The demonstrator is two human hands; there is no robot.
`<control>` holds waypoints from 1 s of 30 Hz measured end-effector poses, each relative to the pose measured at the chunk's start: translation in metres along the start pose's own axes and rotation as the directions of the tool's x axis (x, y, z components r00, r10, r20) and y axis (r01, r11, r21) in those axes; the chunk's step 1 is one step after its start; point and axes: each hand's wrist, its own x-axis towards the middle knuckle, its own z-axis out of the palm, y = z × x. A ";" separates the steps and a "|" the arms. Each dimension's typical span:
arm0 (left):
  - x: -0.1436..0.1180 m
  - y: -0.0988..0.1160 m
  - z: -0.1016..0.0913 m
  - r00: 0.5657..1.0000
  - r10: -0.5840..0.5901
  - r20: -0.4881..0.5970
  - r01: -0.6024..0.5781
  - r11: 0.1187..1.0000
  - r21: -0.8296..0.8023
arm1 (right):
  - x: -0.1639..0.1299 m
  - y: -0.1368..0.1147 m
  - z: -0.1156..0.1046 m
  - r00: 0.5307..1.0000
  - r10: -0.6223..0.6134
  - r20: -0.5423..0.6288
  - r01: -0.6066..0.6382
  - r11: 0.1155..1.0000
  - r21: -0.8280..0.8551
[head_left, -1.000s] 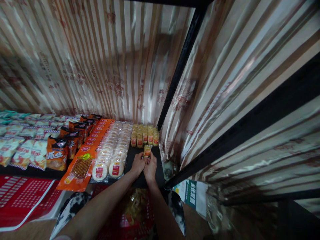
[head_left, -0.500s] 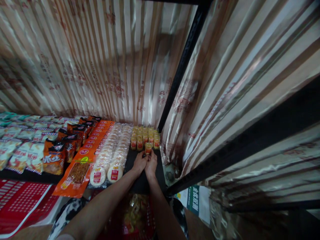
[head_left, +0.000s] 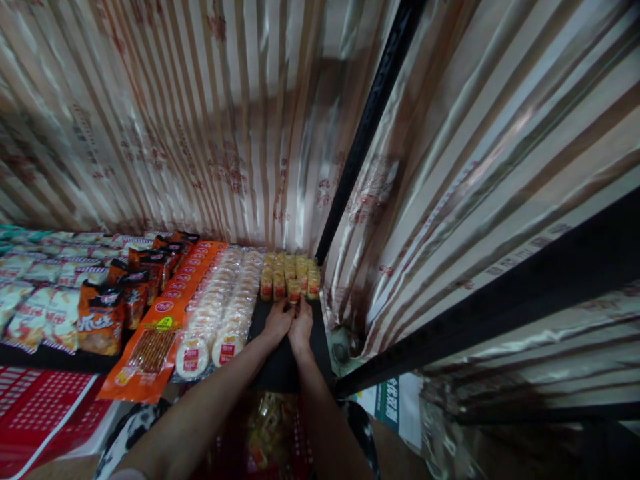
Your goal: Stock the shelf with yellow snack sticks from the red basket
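Observation:
Both hands meet at a small yellow snack pack (head_left: 294,289) with a red and orange label, at the front of a block of like packs (head_left: 267,285) on the black shelf (head_left: 280,368). My left hand (head_left: 279,320) has its fingers closed on the pack's left side. Closed at its right side is my right hand (head_left: 301,323). The fingertips are partly hidden by the hands. Just left lie two rows of round white crackers (head_left: 227,348) in clear wrap.
Left of the crackers are orange pretzel-stick packs (head_left: 153,347), orange-and-black snack bags (head_left: 100,317) and white snack bags (head_left: 37,313). Below are a red basket (head_left: 45,407) and a bag of yellowish food (head_left: 270,427). A black post (head_left: 360,140) rises behind the shelf corner, before a striped curtain (head_left: 225,120).
Both hands have moved the small pack slightly forward, closer into line with the front of the other packs. The view has shifted a little.

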 end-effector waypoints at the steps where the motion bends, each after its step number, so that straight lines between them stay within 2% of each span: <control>1: 0.000 0.000 -0.001 1.000 0.000 0.002 0.000 1.000 0.003 | 0.000 -0.001 -0.001 1.000 -0.006 0.008 0.006 1.000 0.001; 11: -0.008 -0.001 -0.008 0.998 -0.024 -0.053 0.028 0.997 0.071 | -0.002 -0.014 -0.009 0.998 -0.052 0.032 0.052 0.999 0.003; 17: -0.006 0.002 -0.009 1.000 0.025 -0.006 -0.024 0.991 0.129 | -0.002 -0.012 -0.009 0.995 -0.087 0.057 0.086 0.996 0.015; 23: 0.000 -0.001 -0.008 1.000 -0.024 0.003 0.023 0.992 0.120 | 0.001 -0.006 -0.003 0.996 -0.061 0.064 0.064 0.997 -0.049; 30: 0.004 -0.004 -0.011 1.000 0.014 0.012 -0.015 0.992 0.122 | -0.003 -0.006 0.000 0.995 -0.073 0.074 0.079 0.993 -0.089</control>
